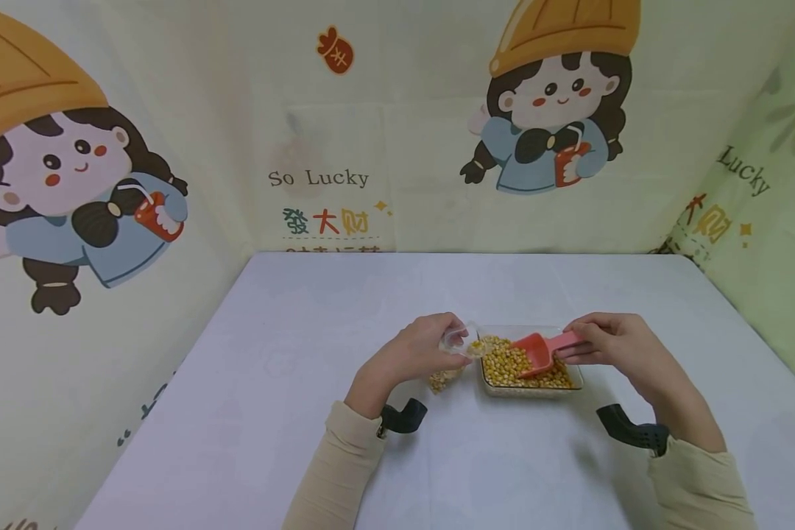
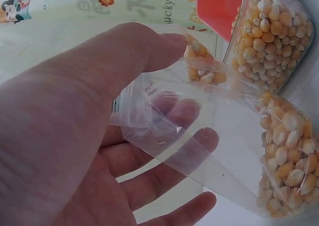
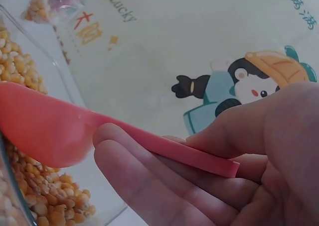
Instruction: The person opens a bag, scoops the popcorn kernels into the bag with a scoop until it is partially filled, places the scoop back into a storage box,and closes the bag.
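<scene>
My left hand [image 1: 416, 347] holds a clear plastic bag [image 2: 194, 156] by its mouth, thumb on one side and fingers spread behind the film. Corn kernels [image 2: 289, 161] fill the bag's lower end, and a few more lie near its mouth beside my thumb. My right hand [image 1: 619, 340] grips the handle of a pink scoop [image 1: 536, 352] between thumb and fingers. The scoop's bowl dips among the kernels in a clear rectangular container [image 1: 530, 394]. In the right wrist view the scoop [image 3: 47, 126] shows from its side, its inside hidden.
A white table [image 1: 331, 316] lies under everything, and the container stands right beside the bag. Behind the table hangs a printed cloth [image 1: 424, 169] with cartoon figures and lettering. Black wrist mounts [image 1: 404, 416] sit at both cuffs.
</scene>
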`<state>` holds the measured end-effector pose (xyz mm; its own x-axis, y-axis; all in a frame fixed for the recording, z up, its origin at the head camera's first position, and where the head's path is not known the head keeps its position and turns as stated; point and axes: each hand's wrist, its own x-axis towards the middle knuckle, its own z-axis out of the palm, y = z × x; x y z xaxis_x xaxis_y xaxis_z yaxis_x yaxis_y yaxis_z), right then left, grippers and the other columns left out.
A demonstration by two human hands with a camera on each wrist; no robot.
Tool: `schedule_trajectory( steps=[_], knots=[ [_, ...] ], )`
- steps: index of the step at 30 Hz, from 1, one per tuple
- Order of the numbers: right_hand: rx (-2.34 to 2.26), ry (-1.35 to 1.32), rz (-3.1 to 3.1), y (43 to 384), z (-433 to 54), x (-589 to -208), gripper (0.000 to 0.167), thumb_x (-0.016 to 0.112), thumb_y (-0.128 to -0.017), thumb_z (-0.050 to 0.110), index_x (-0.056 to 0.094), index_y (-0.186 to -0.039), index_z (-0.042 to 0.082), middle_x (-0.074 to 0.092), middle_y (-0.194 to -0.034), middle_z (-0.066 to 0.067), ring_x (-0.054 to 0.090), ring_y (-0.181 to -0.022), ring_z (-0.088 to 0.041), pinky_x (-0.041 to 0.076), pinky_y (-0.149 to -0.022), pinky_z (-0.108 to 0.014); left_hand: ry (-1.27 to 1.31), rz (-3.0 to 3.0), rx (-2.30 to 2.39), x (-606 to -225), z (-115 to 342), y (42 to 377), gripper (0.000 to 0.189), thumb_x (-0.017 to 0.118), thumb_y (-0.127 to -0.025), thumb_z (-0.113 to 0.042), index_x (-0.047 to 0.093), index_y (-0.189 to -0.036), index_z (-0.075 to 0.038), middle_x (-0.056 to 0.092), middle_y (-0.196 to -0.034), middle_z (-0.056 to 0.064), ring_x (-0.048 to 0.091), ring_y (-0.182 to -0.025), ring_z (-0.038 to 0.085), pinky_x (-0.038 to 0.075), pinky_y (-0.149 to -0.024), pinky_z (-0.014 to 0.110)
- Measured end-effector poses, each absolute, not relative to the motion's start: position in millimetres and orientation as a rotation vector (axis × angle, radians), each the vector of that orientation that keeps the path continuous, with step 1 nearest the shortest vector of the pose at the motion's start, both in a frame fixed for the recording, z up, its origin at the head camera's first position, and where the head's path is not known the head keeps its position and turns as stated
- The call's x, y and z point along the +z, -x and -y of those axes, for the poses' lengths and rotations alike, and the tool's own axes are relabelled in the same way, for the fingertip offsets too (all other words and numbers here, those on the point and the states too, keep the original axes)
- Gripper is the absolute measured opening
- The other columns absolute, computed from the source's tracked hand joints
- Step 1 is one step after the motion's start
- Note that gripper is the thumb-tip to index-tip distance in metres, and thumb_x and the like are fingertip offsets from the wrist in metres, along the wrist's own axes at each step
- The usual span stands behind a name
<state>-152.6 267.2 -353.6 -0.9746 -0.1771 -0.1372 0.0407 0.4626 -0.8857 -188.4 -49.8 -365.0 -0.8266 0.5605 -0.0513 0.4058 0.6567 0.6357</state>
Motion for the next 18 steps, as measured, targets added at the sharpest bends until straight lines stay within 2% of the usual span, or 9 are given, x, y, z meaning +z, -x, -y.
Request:
schedule_trajectory(
  steps=[6, 10, 18],
  knots=[
    [-1.556, 0.133, -2.491, 152.7, -262.0, -354.8, 0.045, 0.045, -0.106, 0.024, 0.051, -0.126, -0.015, 0.069, -0.105, -0.021, 0.075, -0.089, -0.021, 0.059, -0.080, -0.032, -0.775, -2.606, 0.959, -365.0, 50.3, 188.4, 0.047, 0.075, -0.087, -0.038, 0.060, -0.124, -0.011, 0.065, -0.117, -0.007, 0.060, -0.106, 0.008, 0.051, -0.090, 0.027],
    [-1.557, 0.129, -2.482, 154.4, -260.1, -357.0, 0.044, 0.045, -0.106, 0.024, 0.052, -0.125, -0.015, 0.070, -0.105, -0.021, 0.075, -0.089, -0.022, 0.059, -0.081, -0.035, -0.767, -2.610, 0.956, -365.1, 51.1, 187.9, 0.047, 0.075, -0.087, -0.038, 0.060, -0.123, -0.014, 0.065, -0.118, -0.006, 0.060, -0.107, 0.009, 0.051, -0.092, 0.028],
    [-1.567, 0.086, -2.436, 156.0, -266.5, -359.8, 0.050, 0.045, -0.106, 0.030, 0.049, -0.131, -0.013, 0.071, -0.108, -0.018, 0.075, -0.092, -0.020, 0.059, -0.083, -0.034, -0.784, -2.607, 0.955, -364.9, 50.8, 188.1, 0.047, 0.074, -0.088, -0.037, 0.059, -0.125, -0.012, 0.064, -0.118, -0.006, 0.060, -0.107, 0.010, 0.051, -0.092, 0.029]
  ],
)
